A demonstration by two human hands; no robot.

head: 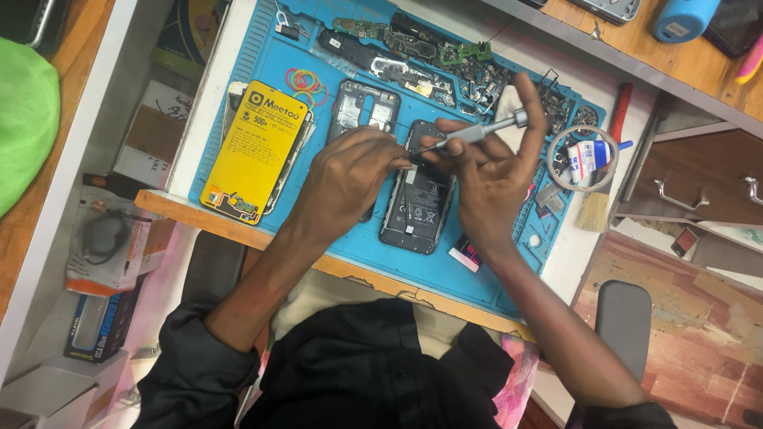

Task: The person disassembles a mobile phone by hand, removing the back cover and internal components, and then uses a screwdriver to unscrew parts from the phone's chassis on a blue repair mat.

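An opened black phone point(417, 208) lies back-up on a blue work mat point(270, 71), its battery showing. My right hand point(494, 179) grips a small silver screwdriver point(477, 132), with the index finger on its cap and the tip at the phone's upper part. My left hand point(346, 179) rests on the phone's left edge, fingertips pinched right at the screwdriver's tip. A second phone frame point(362, 107) lies just behind my left hand.
A yellow battery pack point(256, 147) lies on the mat's left, with coloured rubber bands point(306, 81) nearby. Circuit boards and loose parts point(429, 52) crowd the far edge. At the right are a tape roll point(586, 157), a brush point(596, 208) and a drawer point(699, 183).
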